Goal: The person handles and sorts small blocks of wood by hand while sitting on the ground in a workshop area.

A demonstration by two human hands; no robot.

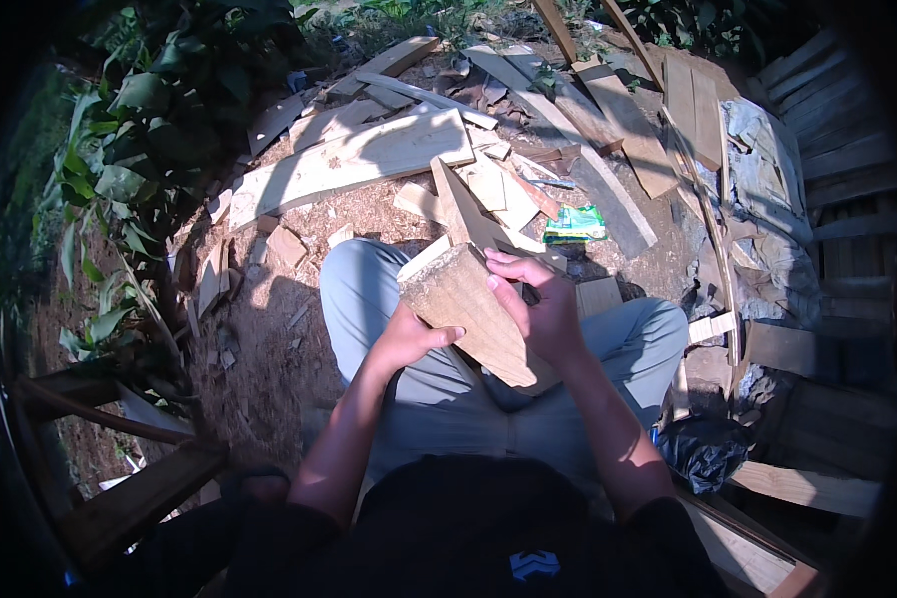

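Above my lap I hold a wooden piece (473, 309) in both hands. It has a broad pale face with a rough, darker top edge, and a narrow board (454, 204) stands out behind it, away from me. Whether the two are joined cannot be made out. My left hand (409, 339) grips the lower left edge, thumb lying across the face. On the right side my right hand (540, 299) is closed round the edge, with its thumb and bent fingers near the upper corner. The fingers behind the wood are hidden.
Past my knees lies a wide pale plank (354, 159) among several offcuts and wood chips. A green packet (575, 224) rests near my right knee. Leafy plants (120, 189) border the left. To the right are a black plastic bag (705, 450) and a wooden slat structure (852, 189).
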